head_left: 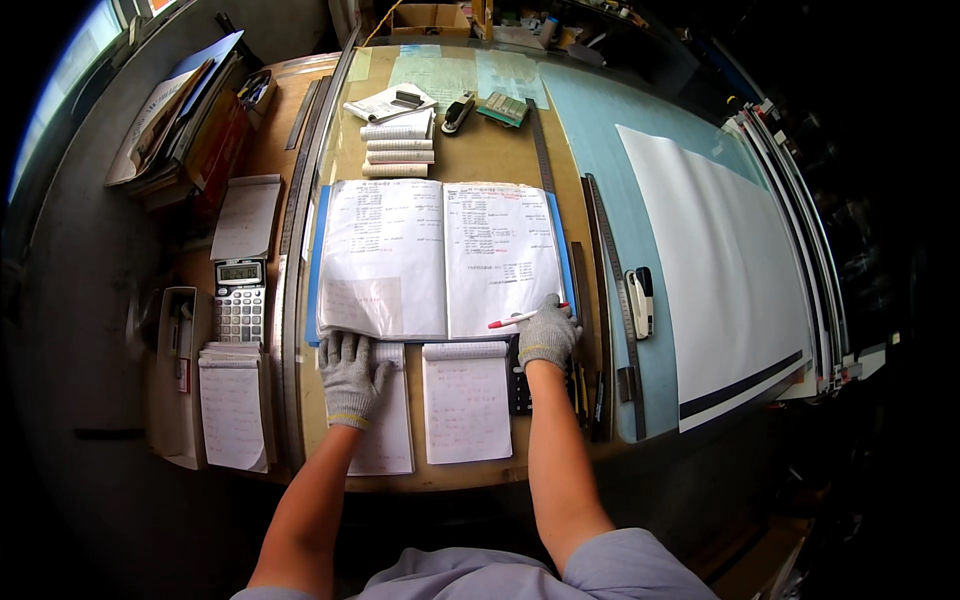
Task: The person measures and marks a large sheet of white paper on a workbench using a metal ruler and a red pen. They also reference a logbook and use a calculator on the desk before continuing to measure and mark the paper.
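Note:
A large book [385, 235] with a blue cover lies open before me, its pages filled with handwriting in black and some red. My left hand [350, 380], in a grey knitted glove, rests at the book's lower left corner with its fingers stretched out. In the same kind of glove, my right hand [549, 335] is closed round a white pen with red ends [515, 319] at the lower right corner of the book. Below the book lie a writing pad [466, 400] and, partly under my left hand, a written sheet [388, 445].
Left of the book are a calculator [240, 302], a stack of notepads [233, 405] and a narrow open box [180, 440]. Beyond it lie small pads [398, 150] and a black stapler [458, 112]. Rulers, a white stapler [640, 303] and a large white sheet [715, 250] are to the right.

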